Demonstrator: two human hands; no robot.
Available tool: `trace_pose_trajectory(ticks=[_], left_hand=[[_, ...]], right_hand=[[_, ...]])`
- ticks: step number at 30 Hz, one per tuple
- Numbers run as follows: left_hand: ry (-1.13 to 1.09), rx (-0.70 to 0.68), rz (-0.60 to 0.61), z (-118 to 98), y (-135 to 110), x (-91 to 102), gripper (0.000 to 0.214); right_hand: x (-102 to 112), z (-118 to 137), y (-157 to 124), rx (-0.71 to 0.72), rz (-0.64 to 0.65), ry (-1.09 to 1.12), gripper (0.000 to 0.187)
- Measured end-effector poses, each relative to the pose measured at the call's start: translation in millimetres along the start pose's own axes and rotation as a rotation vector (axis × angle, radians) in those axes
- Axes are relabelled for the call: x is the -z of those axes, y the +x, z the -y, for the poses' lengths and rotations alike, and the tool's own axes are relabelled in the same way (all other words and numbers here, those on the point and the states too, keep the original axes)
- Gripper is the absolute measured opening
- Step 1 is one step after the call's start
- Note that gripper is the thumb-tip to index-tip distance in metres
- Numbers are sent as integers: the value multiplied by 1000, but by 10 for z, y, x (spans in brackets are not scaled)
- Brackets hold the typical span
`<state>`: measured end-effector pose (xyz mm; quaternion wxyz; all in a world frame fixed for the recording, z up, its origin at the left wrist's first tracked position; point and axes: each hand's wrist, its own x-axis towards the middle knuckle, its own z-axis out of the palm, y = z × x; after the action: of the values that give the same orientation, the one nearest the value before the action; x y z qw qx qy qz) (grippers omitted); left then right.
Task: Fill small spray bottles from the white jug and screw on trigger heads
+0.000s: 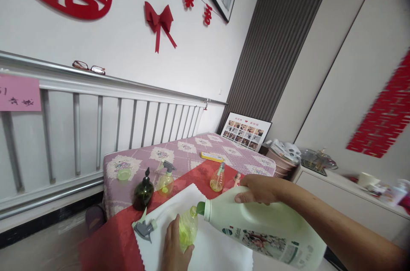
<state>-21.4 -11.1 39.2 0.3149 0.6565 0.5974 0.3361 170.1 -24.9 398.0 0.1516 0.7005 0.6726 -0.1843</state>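
My left hand (175,243) is wrapped round a yellow-green see-through spray bottle (188,227) with its top off, tilted over a white sheet. In my right hand (261,190) is a big pale green detergent jug (265,226), gripped by its handle and tipped on its side. The jug's green spout (200,208) is at the small bottle's mouth; whether liquid is flowing I cannot tell. A grey and green spray head (145,227) lies on the white sheet (221,247) to the left.
Behind the sheet stand a dark green pump bottle (143,192), a yellow spray bottle (165,183) and an amber spray bottle (217,179). A green lid (124,174) and a yellow box (212,157) lie on the purple tablecloth (185,148). A white railing (128,128) runs behind.
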Motion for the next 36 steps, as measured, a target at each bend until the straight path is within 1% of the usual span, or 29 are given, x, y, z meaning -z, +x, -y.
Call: trace_pose_trajectory(ticks=[9,14,20,29,36], left_hand=[[-7,-18,-7,22,17,-26,87],[-43,-34,-19,8,0,-8,86],[-41,-19,-11,-10,-1,9,85],[-26,-21,-15,49,28,-55,87],[-26,-26,2,63,35,-55,90]], right_hand=[[-6,-10,15,-12,3,6,42],[2,4,1,-7,1,4,44],[2,0,9,4,-1,3,44],[2,-23,26,-4,-8,0,46],[-2,-28,28,3,-2,4,45]])
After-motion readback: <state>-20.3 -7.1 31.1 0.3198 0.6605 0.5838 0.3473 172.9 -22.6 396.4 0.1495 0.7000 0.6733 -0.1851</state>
